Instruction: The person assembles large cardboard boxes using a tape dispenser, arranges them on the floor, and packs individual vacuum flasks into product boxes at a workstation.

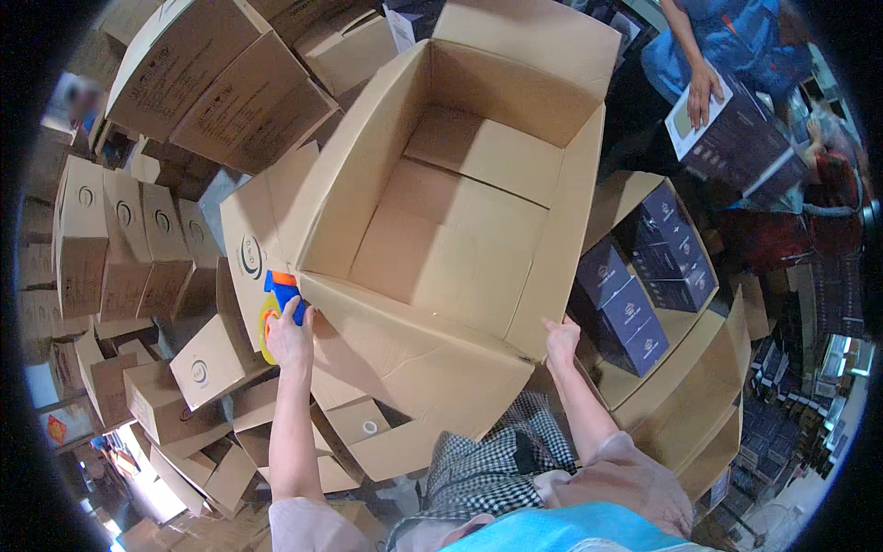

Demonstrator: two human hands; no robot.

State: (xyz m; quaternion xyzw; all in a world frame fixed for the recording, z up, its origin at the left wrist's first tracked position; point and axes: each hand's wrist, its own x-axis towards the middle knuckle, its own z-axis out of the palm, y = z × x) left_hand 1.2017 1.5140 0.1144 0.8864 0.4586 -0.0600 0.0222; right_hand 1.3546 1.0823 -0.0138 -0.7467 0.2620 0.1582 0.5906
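Observation:
A large empty cardboard box (pixel 363 175) stands in front of me, its top flaps folded outward and its seamed bottom visible. My left hand (pixel 291 339) is closed around a blue tape dispenser (pixel 286 293) with orange parts and a yellow roll, against the box's near left corner. At the near right corner, my right hand (pixel 562 340) grips the box edge, thumb showing and the other fingers partly hidden.
To the right, an open carton (pixel 635 405) holds dark blue printed boxes (pixel 618 304). Beyond it a co-worker's hand (pixel 704 94) rests on another dark box (pixel 740 143). Stacked cartons (pixel 124 244) and open boxes (pixel 212 363) crowd the left.

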